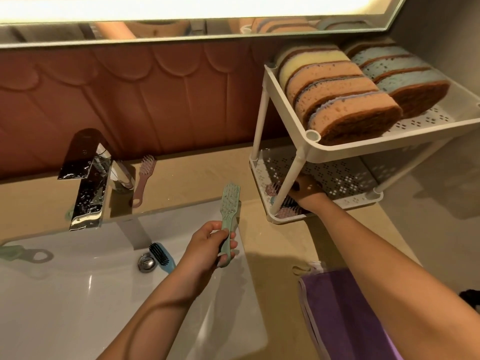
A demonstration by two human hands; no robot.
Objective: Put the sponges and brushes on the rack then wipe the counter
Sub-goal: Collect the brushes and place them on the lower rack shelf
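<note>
Sponges (345,100) fill the rack's (363,149) top shelf. My right hand (306,193) sets brushes below, grip hidden. My left fingers (228,245) clasp a green brush (230,211); three brushes remain, wiping undone.

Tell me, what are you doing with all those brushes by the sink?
A person is tidying up. The left hand holds a green brush over the sink. The right hand reaches into the bottom shelf of the white rack, where some brushes already lie. Sponges fill the top shelf. A pink brush sits behind the faucet, a blue brush lies in the sink, and another green one rests at its left edge. A purple cloth waits on the counter.
</note>
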